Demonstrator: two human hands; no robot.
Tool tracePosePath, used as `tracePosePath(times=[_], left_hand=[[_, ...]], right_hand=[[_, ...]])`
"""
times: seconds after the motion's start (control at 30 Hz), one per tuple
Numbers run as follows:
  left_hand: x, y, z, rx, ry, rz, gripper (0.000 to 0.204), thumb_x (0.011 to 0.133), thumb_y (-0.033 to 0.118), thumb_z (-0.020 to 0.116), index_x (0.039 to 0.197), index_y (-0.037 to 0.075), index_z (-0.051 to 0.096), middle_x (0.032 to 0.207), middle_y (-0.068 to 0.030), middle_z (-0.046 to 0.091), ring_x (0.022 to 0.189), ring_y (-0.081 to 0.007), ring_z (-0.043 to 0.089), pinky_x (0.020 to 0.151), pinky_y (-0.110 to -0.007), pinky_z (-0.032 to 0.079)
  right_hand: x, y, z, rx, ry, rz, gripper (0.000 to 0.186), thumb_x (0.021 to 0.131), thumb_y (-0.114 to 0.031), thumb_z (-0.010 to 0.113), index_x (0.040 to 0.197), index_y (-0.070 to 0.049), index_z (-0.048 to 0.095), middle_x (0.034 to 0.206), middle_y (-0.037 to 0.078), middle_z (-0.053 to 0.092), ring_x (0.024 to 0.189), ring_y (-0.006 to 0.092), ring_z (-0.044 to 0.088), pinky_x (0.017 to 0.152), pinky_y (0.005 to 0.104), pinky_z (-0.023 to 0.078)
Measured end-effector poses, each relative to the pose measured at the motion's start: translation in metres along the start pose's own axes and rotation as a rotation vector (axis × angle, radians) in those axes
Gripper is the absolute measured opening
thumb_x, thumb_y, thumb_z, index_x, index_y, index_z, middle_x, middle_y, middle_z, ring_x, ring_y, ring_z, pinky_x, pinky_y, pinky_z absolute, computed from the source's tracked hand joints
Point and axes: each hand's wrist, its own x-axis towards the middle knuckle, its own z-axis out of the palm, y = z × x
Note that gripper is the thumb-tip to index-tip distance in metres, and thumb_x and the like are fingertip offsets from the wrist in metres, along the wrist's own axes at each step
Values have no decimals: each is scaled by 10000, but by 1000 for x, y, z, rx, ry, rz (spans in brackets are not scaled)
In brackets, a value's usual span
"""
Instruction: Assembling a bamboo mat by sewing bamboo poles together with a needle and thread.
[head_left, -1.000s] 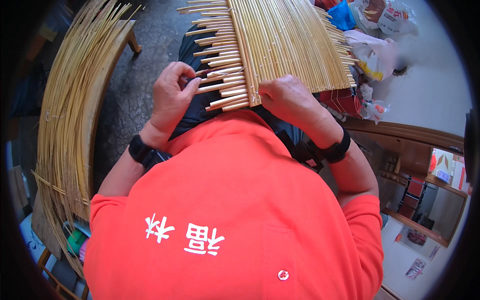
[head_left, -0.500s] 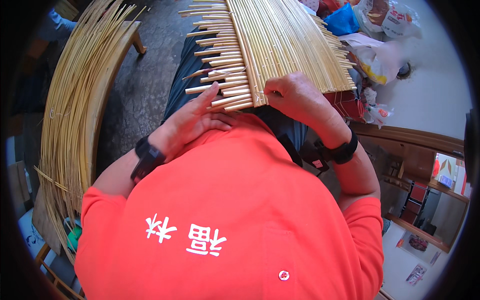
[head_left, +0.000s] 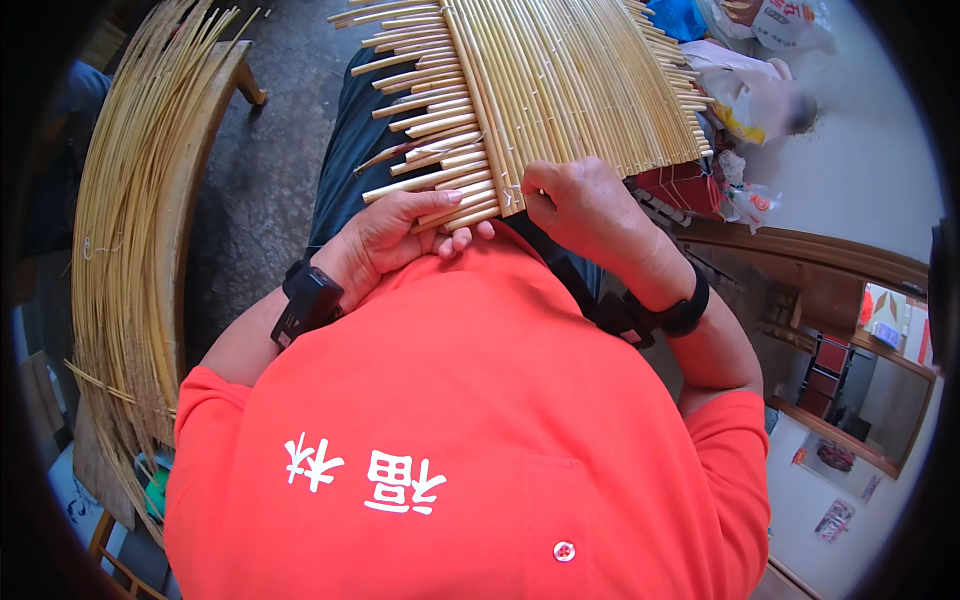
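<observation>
A mat of pale reed stalks (head_left: 570,90), bound side by side with cord, lies across my lap, its uneven stalk ends sticking out on the left. My left hand (head_left: 385,235) is closed on the near left stalk ends, thumb on top and fingers curled beneath. At the mat's near edge, just right of the cord binding (head_left: 507,195), my right hand (head_left: 590,210) is closed with fingers pinched together. Whatever that pinch holds is too small or hidden to tell.
On the left, a long bundle of thin stalks (head_left: 130,240) lies on a wooden bench (head_left: 190,200). Plastic bags (head_left: 735,90) and a red object (head_left: 680,190) sit beyond the mat's right side. A wooden-framed opening (head_left: 860,390) shows at the right.
My left hand has moved from lying open beside the stalk ends to gripping them. My right hand stays pinched at the near edge. The view has shifted slightly.
</observation>
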Motion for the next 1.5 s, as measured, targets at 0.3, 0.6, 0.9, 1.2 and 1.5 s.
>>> tracePosePath(times=[0.3, 0.6, 0.9, 1.2, 1.5], left_hand=[[-2, -7, 7, -101, 49, -34, 386, 918, 174, 558, 1230, -27, 453, 978, -154, 625, 613, -71, 519, 563, -173, 481], [-4, -10, 13, -61, 64, 8, 343, 953, 192, 523, 1222, -14, 469, 959, -142, 634, 596, -65, 518, 535, -168, 468], [-11, -6, 27, 144, 176, 9, 248, 943, 208, 557, 1109, 23, 556, 823, -89, 651, 510, -15, 419, 462, -130, 378], [-7, -8, 25, 121, 170, 29, 241, 936, 194, 570, 1114, 33, 548, 798, -77, 629, 499, -12, 416, 463, -125, 379], [-6, -8, 25, 145, 155, 36, 229, 939, 189, 566, 1105, 34, 542, 776, -62, 609, 496, -4, 406, 459, -119, 370]], right_hand=[[-9, -3, 1, -21, 17, 55, 111, 817, -125, 596, 773, -29, 631, 640, 182, 603, 614, 359, 624, 556, 424, 506], [-14, -6, -4, -17, 21, 83, 73, 806, -93, 610, 811, -25, 634, 673, 174, 616, 648, 351, 630, 567, 397, 507], [-13, -9, -11, -56, -31, 47, 81, 812, -99, 614, 797, -19, 618, 674, 185, 602, 655, 361, 624, 562, 402, 504], [-12, -8, -9, -95, -38, 22, 89, 821, -103, 614, 805, -16, 620, 677, 195, 600, 659, 368, 624, 563, 407, 506], [-9, -8, -8, -92, -38, 10, 92, 827, -92, 607, 786, -10, 610, 662, 202, 586, 646, 376, 616, 555, 419, 498]])
